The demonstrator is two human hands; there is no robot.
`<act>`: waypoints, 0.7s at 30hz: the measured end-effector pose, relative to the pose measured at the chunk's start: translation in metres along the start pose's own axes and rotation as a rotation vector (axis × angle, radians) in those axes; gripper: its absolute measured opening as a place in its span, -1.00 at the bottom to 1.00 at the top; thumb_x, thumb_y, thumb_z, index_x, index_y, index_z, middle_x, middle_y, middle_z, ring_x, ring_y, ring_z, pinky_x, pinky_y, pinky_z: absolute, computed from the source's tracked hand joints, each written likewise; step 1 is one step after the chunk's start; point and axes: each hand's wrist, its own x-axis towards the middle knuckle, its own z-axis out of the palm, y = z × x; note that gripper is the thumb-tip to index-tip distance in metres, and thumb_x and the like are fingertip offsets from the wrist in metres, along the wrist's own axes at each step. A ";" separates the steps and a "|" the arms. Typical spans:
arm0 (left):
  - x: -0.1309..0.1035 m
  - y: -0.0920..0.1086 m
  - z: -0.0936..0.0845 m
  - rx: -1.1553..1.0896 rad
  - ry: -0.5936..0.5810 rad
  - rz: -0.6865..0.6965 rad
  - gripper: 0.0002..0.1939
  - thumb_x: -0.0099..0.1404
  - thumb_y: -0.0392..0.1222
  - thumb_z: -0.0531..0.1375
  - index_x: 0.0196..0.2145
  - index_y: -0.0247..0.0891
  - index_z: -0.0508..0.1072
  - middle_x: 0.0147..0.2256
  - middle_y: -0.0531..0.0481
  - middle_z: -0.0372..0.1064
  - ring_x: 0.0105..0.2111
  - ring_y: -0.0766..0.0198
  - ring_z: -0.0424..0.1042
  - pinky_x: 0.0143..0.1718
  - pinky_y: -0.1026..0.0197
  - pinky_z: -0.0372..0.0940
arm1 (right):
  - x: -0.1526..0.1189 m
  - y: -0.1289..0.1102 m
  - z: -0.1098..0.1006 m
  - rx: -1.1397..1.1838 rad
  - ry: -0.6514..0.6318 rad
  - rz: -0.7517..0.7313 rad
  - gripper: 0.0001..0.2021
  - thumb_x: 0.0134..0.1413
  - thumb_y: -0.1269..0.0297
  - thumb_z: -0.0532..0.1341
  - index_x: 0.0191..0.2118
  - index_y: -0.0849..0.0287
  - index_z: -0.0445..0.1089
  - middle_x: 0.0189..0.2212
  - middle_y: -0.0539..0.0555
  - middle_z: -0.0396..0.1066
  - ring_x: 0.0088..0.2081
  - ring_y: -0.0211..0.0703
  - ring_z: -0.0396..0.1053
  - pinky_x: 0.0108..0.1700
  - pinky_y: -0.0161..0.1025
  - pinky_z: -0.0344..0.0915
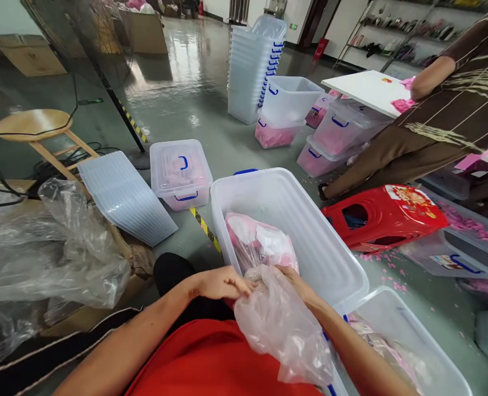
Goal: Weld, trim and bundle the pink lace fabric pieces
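Note:
A clear plastic bag (264, 242) with pink and white contents hangs over the near left end of a large translucent bin (322, 247). Its gathered neck is bunched, and the loose top flops toward my red shirt. My left hand (223, 283) has its fingers closed on the bunched plastic from the left. On the other side, my right hand (295, 283) is wrapped round the neck, its fingers partly hidden by the crumpled film. The contents cannot be made out exactly.
A lidded box (181, 170) and a ribbed panel (126, 198) are ahead left, by crumpled plastic sheeting (75, 236). A red plastic stool (384, 214) lies to the right near a standing person (445, 99). Another open bin (417, 330) sits close on my right; stacked bins (250, 71) stand farther back.

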 end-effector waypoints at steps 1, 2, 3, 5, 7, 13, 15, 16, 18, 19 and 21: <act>0.005 -0.003 -0.001 0.018 0.133 -0.087 -0.71 0.22 -0.24 0.07 -0.17 -0.28 0.52 -0.14 -0.08 0.48 -0.09 0.10 0.43 -0.01 0.12 0.28 | 0.001 -0.002 -0.001 0.008 -0.016 0.016 -0.63 0.04 -0.03 0.12 -0.51 0.20 0.34 -0.55 0.00 0.26 -0.46 -0.22 0.17 -0.39 -0.26 0.16; 0.011 -0.006 -0.001 0.073 0.267 -0.163 -0.69 0.19 -0.22 0.10 -0.12 -0.29 0.50 -0.13 -0.10 0.47 -0.13 0.10 0.44 -0.07 0.13 0.31 | 0.001 -0.004 -0.001 -0.003 -0.028 0.021 -0.63 0.02 -0.03 0.14 -0.54 0.20 0.30 -0.58 -0.03 0.21 -0.49 -0.26 0.12 -0.43 -0.29 0.11; 0.017 -0.009 -0.001 0.154 0.360 -0.212 -0.64 0.14 -0.21 0.15 -0.08 -0.29 0.47 -0.11 -0.12 0.45 -0.13 0.09 0.43 -0.10 0.13 0.32 | 0.002 -0.006 0.000 -0.017 -0.035 0.022 -0.63 -0.03 -0.03 0.19 -0.57 0.19 0.25 -0.61 -0.07 0.14 -0.51 -0.30 0.06 -0.45 -0.31 0.06; 0.031 -0.013 0.002 0.339 0.361 -0.231 -0.53 0.04 -0.24 0.23 -0.04 -0.27 0.43 -0.04 -0.14 0.40 -0.09 0.04 0.39 -0.07 0.10 0.28 | 0.001 -0.007 0.002 -0.019 -0.047 0.050 -0.62 -0.16 0.00 0.28 -0.59 0.18 0.17 -0.63 -0.11 0.05 -0.53 -0.34 -0.01 -0.48 -0.33 -0.03; 0.041 -0.014 0.007 0.457 0.246 -0.209 -0.54 0.01 -0.28 0.23 -0.07 -0.27 0.44 -0.06 -0.15 0.38 -0.08 0.02 0.37 -0.06 0.10 0.26 | -0.001 -0.006 0.004 0.047 -0.066 0.115 -0.62 -0.22 0.03 0.30 -0.59 0.18 0.15 -0.63 -0.12 0.05 -0.54 -0.36 -0.02 -0.50 -0.34 -0.06; 0.046 -0.011 0.023 0.492 0.334 -0.227 -0.73 0.04 -0.31 0.17 -0.24 -0.31 0.43 -0.18 -0.13 0.32 -0.16 0.10 0.36 -0.12 0.16 0.25 | 0.005 -0.005 -0.003 0.175 -0.063 0.192 -0.58 -0.05 -0.07 0.11 -0.65 0.15 0.08 -0.67 -0.11 0.00 -0.57 -0.35 -0.04 -0.50 -0.32 -0.05; 0.045 -0.012 0.027 0.497 0.365 -0.235 -0.85 0.04 -0.31 0.16 -0.35 -0.31 0.40 -0.22 -0.11 0.31 -0.23 0.13 0.36 -0.18 0.17 0.26 | 0.010 -0.007 -0.009 0.154 -0.126 0.194 -0.56 -0.11 -0.07 0.18 -0.68 0.16 0.09 -0.70 -0.12 -0.01 -0.58 -0.37 -0.07 -0.52 -0.33 -0.10; 0.044 -0.013 0.029 0.506 0.371 -0.235 -0.90 0.05 -0.31 0.16 -0.39 -0.30 0.37 -0.26 -0.09 0.30 -0.26 0.15 0.35 -0.22 0.18 0.26 | 0.012 -0.008 -0.011 0.144 -0.158 0.191 -0.56 -0.17 -0.04 0.25 -0.69 0.17 0.11 -0.71 -0.13 -0.02 -0.59 -0.38 -0.08 -0.53 -0.34 -0.12; 0.044 -0.014 0.030 0.527 0.381 -0.226 -0.94 0.08 -0.27 0.15 -0.43 -0.28 0.32 -0.32 -0.05 0.26 -0.32 0.19 0.33 -0.27 0.20 0.24 | 0.015 -0.010 -0.013 0.137 -0.184 0.175 -0.56 -0.25 0.01 0.32 -0.72 0.17 0.10 -0.73 -0.14 -0.03 -0.61 -0.40 -0.11 -0.55 -0.35 -0.15; 0.044 -0.015 0.030 0.536 0.380 -0.218 -0.93 0.09 -0.25 0.15 -0.43 -0.27 0.30 -0.33 -0.03 0.25 -0.35 0.22 0.31 -0.29 0.21 0.23 | 0.016 -0.010 -0.014 0.143 -0.176 0.163 -0.56 -0.25 0.01 0.32 -0.72 0.17 0.10 -0.73 -0.14 -0.03 -0.61 -0.40 -0.11 -0.55 -0.35 -0.14; 0.043 -0.017 0.027 0.546 0.365 -0.188 -0.92 0.10 -0.23 0.14 -0.46 -0.26 0.26 -0.34 0.00 0.23 -0.38 0.27 0.27 -0.32 0.24 0.21 | 0.015 -0.009 -0.012 0.161 -0.124 0.140 -0.57 -0.21 -0.02 0.29 -0.70 0.17 0.13 -0.73 -0.13 0.00 -0.61 -0.39 -0.09 -0.54 -0.35 -0.10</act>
